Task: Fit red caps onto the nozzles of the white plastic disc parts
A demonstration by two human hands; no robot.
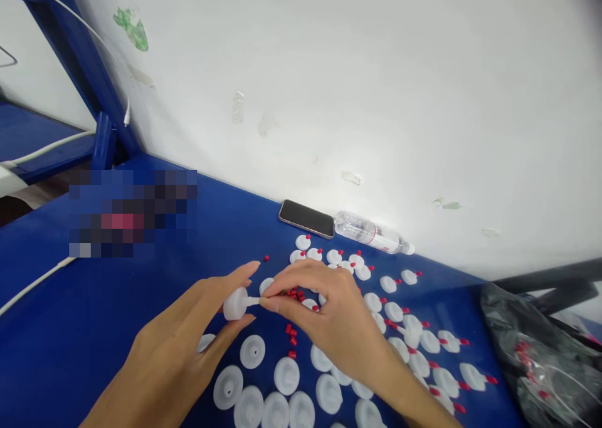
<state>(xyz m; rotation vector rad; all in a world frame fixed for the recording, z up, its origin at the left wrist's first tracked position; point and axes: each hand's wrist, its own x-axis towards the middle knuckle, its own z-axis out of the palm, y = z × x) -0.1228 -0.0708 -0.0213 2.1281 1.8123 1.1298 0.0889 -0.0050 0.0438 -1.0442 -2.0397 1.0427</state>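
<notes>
My left hand (183, 328) holds a white plastic spout cap (235, 304), a round body with a thin stem, between thumb and fingers. The stem points right, and my right hand (324, 315) pinches its tip with thumb and forefinger. Whether a small red cap is inside that pinch is hidden. Several loose red caps (292, 339) lie below and behind my right hand. Nearer me lie several white spout caps (286, 376) with no red visible on them. On the right are several white spout caps (446, 382) with red caps on their stems.
At the wall lie a phone (306, 219) and a clear plastic bottle (364, 230) on its side. A dark plastic bag (555, 359) with red bits sits at the right edge. A white cable (37, 284) runs along the blue table (226, 221). Something at the left is pixelated.
</notes>
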